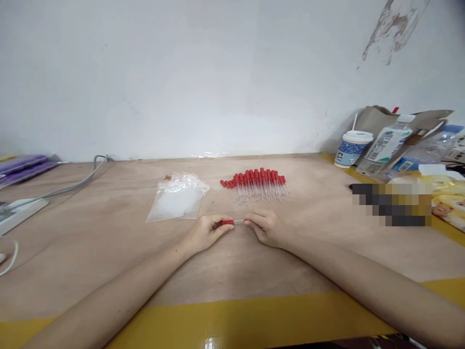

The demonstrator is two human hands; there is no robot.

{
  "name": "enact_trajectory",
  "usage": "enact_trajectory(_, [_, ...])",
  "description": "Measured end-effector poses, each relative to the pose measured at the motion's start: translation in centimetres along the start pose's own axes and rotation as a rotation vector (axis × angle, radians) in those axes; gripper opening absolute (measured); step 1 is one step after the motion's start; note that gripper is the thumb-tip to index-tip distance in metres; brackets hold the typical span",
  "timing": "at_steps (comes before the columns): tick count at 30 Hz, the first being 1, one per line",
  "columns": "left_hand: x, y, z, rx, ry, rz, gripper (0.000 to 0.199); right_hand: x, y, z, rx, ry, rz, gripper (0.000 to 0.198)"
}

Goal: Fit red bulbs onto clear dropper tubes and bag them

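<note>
Between my two hands a dropper with a red rubber bulb (227, 222) lies level, its thin clear tube (239, 221) pointing right. My left hand (208, 231) pinches the bulb end between thumb and fingers. With fingertips closed together, my right hand (269, 229) grips the far end of the tube, whose tip is hidden. Just beyond the hands, several similar red-topped droppers (258, 178) lie side by side in a fanned row, bulbs mostly toward the wall. Left of them is a pile of clear plastic zip bags (177, 198).
A paper cup with a straw (353, 149), a plastic bottle (387, 143) and a yellow package (450, 198) stand at the right. On the left are a grey cable (78, 185), a white power strip (27, 215) and purple packets (27, 167). A wall (218, 97) closes the back.
</note>
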State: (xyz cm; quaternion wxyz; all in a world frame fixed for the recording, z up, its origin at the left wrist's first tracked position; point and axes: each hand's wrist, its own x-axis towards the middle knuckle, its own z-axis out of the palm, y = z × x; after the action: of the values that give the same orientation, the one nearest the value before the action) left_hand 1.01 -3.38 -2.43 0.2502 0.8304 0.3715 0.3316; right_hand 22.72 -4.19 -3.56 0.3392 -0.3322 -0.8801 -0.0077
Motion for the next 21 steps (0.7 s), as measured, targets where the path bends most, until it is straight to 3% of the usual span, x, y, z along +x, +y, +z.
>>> enact_trajectory(6, [0.1,0.0,0.0,0.015,-0.006,0.021,0.019,0.2,-0.1,0.3,0.008,-0.035,0.031,0.027])
enact_trajectory(12, [0.1,-0.4,0.0,0.151,-0.024,0.131,0.02,0.4,-0.3,0.1,0.042,-0.091,0.099,0.027])
enact_trajectory(17, [0.7,-0.6,-0.3,0.228,0.089,0.227,0.02,1.1,-1.1,-0.6,0.119,-0.097,0.19,0.022])
enact_trajectory(21, [1.1,-1.1,-1.7,0.463,0.224,0.246,0.028,2.0,-1.3,-1.9,0.111,-0.153,0.302,0.02])
